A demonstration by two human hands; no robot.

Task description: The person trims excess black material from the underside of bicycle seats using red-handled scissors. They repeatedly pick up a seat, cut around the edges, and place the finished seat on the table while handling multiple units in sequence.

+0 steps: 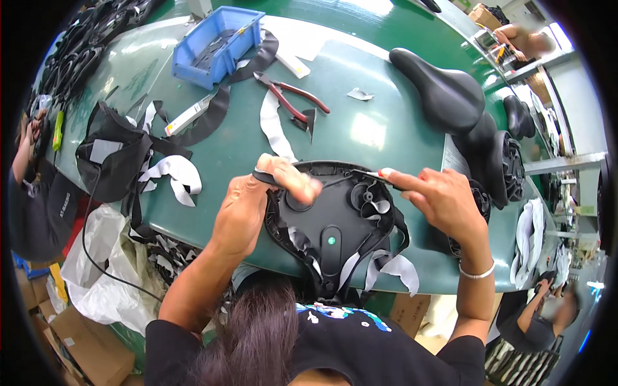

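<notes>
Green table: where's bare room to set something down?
Bare: below the white scrap, between the red-handled pliers and large black saddle. Crowded: left, with black fabric and a curled white strip; centre, around the black shell.

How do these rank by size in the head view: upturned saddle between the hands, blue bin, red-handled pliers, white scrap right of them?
1. Upturned saddle
2. Blue bin
3. Red-handled pliers
4. White scrap

T-shirt [405, 357]: black, short-sleeved, with blue-and-white print [351, 311], touches of green, small white motifs. Hair [257, 338]: long, dark, straight, left of print. Right hand [449, 202]: bare; slim silver-white bangle [477, 275] at wrist.
</notes>
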